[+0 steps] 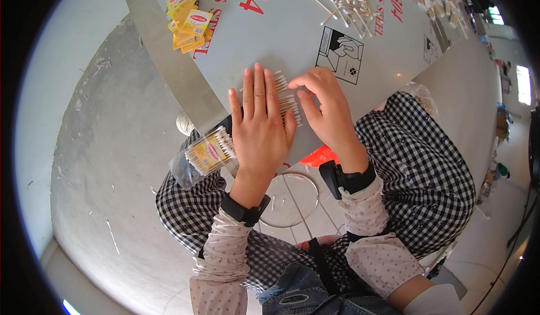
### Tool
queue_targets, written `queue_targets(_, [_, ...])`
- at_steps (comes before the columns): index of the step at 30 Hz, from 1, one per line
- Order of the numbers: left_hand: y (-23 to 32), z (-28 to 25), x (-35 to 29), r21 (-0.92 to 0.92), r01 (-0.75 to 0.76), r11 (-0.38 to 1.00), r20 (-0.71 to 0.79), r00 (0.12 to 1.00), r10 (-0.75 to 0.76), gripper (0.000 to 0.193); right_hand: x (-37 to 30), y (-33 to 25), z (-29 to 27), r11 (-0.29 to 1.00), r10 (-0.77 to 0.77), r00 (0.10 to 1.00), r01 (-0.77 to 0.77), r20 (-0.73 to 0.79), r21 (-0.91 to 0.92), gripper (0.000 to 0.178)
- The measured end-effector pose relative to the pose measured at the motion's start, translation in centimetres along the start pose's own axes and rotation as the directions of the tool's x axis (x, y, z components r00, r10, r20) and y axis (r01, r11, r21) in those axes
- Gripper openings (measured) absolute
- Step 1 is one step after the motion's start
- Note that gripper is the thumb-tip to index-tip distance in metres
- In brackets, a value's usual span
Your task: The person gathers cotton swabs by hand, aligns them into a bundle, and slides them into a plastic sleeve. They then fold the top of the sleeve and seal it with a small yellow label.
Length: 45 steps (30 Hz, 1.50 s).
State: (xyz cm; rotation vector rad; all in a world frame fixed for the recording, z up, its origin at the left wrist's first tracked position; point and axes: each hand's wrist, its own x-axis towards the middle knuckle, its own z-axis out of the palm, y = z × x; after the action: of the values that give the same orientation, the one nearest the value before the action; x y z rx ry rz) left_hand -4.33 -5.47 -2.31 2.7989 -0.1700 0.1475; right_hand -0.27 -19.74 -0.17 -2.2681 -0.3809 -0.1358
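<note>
We lay left hand [260,129] flat, fingers stretched straight, over row of cotton swabs [288,104] on tabletop [281,42]. Swabs lie side by side, long axes roughly left to right, crossing our left fingers, one set of white ends pointing toward right hand [326,109]. Right fingers half curled, thumb and forefinger parted, just beside those ends; whether touching, we cannot tell. Bagged swab bundle [208,152] left of left hand; yellow cards [192,23] heaped farther off.

Flat grey metal-look tabletop [270,39], smooth, semi-gloss; thin white-tipped wood-stick swabs [289,105], matt; b/w checked cloth garment [422,168], matt.
</note>
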Motion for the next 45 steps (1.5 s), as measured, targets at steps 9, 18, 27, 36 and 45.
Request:
queue_targets(9, [-0.2, -0.1, -0.1, -0.028, -0.001, 1.000, -0.015, 1.000, 0.000, 0.073, 1.6, 0.0, 0.2, 0.990, 0.024, 0.999, -0.028, 0.030, 0.141, 0.018])
queue_targets(18, [1.1, -1.4, -2.9, -0.050, -0.062, 0.997, 0.072, 0.995, 0.066, 0.077, 5.1, 1.9, 2.0, 0.988, -0.103, 0.993, 0.095, 0.064, 0.126, 0.014])
queue_targets(27, [1.8, -0.6, -4.2, -0.038, -0.083, 0.996, 0.163, 0.983, 0.088, 0.081, 3.9, 2.6, 0.8, 0.996, -0.080, 0.980, 0.085, -0.180, 0.021, 0.017])
queue_targets(36, [2.9, 1.3, -2.3, 0.033, 0.044, 0.999, -0.019, 0.999, -0.043, 0.080, -1.1, 1.0, 2.9, 0.448, 0.379, 0.921, -0.098, -0.089, 0.889, 0.032])
queue_targets(45, [1.3, -2.3, -1.5, -0.938, 0.132, 0.322, -0.027, 0.895, -0.446, 0.065, -0.4, 0.2, 4.1, 0.535, 0.282, 0.957, -0.103, -0.063, 0.839, 0.040])
